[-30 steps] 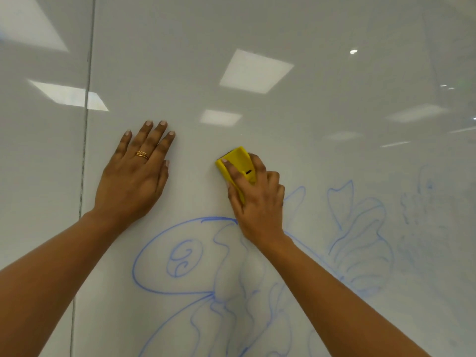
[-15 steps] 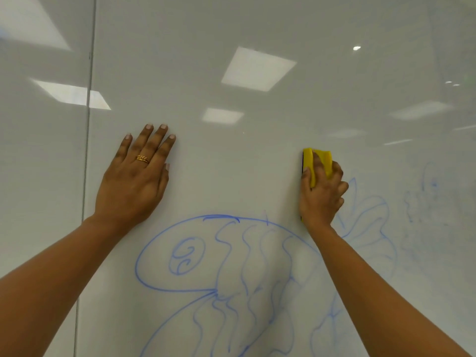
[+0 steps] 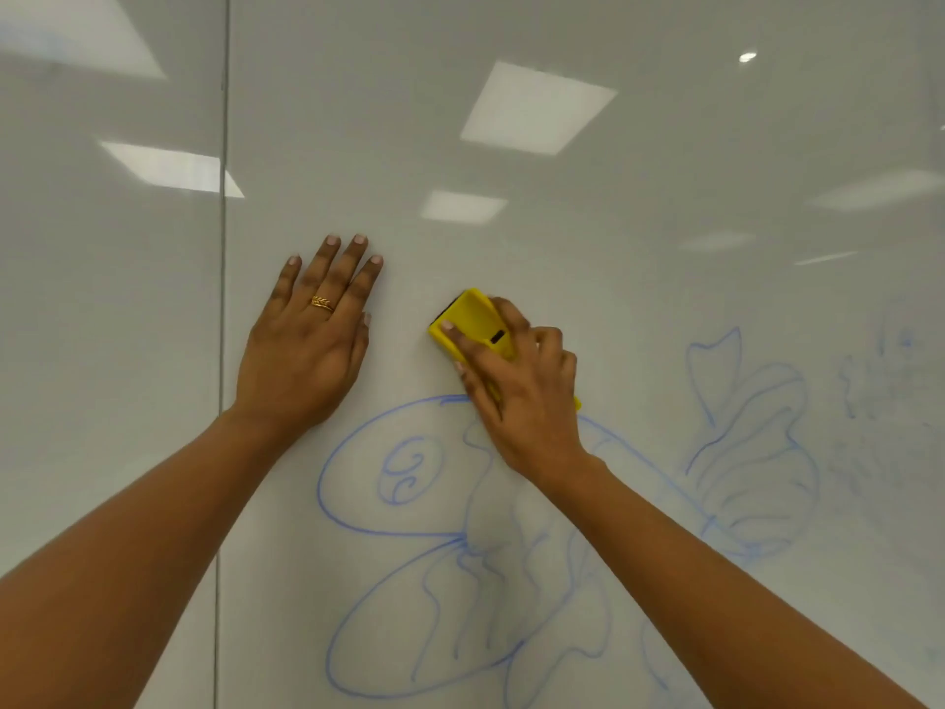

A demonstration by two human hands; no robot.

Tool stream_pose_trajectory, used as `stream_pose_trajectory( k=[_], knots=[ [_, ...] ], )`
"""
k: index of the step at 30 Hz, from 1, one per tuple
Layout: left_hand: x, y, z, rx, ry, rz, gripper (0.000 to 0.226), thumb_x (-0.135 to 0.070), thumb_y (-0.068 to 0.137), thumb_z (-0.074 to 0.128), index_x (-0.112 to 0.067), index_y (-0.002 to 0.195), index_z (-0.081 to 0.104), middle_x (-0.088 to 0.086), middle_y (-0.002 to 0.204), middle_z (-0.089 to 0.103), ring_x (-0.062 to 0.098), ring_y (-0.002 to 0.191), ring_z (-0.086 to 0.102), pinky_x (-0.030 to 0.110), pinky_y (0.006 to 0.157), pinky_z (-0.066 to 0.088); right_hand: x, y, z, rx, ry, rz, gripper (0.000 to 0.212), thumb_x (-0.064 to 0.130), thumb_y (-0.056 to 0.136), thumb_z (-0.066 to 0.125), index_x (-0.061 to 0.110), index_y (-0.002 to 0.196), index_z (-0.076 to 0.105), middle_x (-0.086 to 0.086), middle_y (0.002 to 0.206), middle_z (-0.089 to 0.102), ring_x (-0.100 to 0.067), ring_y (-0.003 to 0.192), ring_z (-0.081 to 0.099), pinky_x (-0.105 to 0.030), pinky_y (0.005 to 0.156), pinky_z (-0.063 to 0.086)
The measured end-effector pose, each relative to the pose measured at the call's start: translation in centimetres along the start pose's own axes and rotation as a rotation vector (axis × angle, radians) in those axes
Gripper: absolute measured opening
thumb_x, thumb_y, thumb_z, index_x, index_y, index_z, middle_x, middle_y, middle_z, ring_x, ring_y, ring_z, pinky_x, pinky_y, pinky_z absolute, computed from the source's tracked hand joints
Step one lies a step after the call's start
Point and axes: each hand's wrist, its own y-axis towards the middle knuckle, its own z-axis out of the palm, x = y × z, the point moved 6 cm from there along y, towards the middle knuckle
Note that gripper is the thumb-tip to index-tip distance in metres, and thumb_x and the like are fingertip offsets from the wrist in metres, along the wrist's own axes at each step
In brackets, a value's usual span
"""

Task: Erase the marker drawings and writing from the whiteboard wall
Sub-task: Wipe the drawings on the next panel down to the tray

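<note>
A glossy whiteboard wall [image 3: 613, 258] fills the view. A large blue marker butterfly drawing [image 3: 409, 504] spreads over its lower middle and right, with faint blue smudged writing [image 3: 879, 381] at the far right. My right hand [image 3: 516, 396] grips a yellow eraser [image 3: 473, 319] and holds it against the board at the top edge of the drawing's upper left wing. My left hand [image 3: 307, 345] lies flat on the board to the left of the eraser, fingers straight and pointing up, with a gold ring on one finger.
A vertical panel seam [image 3: 222, 299] runs down the wall left of my left hand. Reflections of ceiling lights [image 3: 537, 107] show on the upper board.
My right hand swept the eraser right across the top of the drawing, then back left to just above the upper left wing. The left hand stayed in place.
</note>
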Motion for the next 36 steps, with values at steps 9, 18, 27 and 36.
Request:
stream_pose_trajectory(
  k=[9, 18, 27, 36],
  knots=[
    [0.0, -2.7, -0.4, 0.021, 0.017, 0.014, 0.049, -0.021, 0.096, 0.031, -0.009, 0.144, 0.035, 0.01, 0.151, 0.031, 0.025, 0.14, 0.025, 0.038, 0.116, 0.01, 3.1, -4.7, 1.1, 0.129, -0.047, -0.348, 0.034, 0.04, 0.096, 0.037, 0.041, 0.125, 0.053, -0.003, 0.141, 0.045, -0.026, 0.095, 0.045, -0.038, 0.076, 0.036],
    [-0.3, -4.9, -0.7, 0.03, 0.01, 0.002, 0.048, -0.02, 0.098, 0.03, -0.008, 0.144, 0.036, 0.01, 0.151, 0.031, 0.025, 0.141, 0.024, 0.04, 0.116, 0.013, -0.5, -5.7, -0.1, 0.12, -0.14, -0.331, 0.033, 0.041, 0.098, 0.03, 0.043, 0.127, 0.045, -0.004, 0.14, 0.045, -0.026, 0.097, 0.045, -0.037, 0.075, 0.036],
    [-0.4, -5.9, -0.8, 0.033, -0.002, 0.025, 0.048, -0.019, 0.098, 0.03, -0.007, 0.144, 0.034, 0.012, 0.151, 0.03, 0.026, 0.141, 0.024, 0.041, 0.116, 0.015, 3.7, -4.5, 1.2, 0.046, -0.034, -0.162, 0.036, 0.039, 0.091, 0.041, 0.04, 0.124, 0.055, -0.004, 0.142, 0.043, -0.027, 0.097, 0.042, -0.038, 0.076, 0.034],
    [0.0, -7.7, -1.1, 0.058, 0.029, 0.065, 0.049, -0.02, 0.097, 0.031, -0.008, 0.145, 0.032, 0.011, 0.151, 0.03, 0.025, 0.14, 0.024, 0.038, 0.116, 0.012, 5.7, -10.6, 2.4, 0.117, -0.048, -0.455, 0.028, 0.036, 0.097, 0.038, 0.04, 0.124, 0.048, -0.001, 0.139, 0.041, -0.026, 0.095, 0.05, -0.039, 0.076, 0.036]
  ],
)
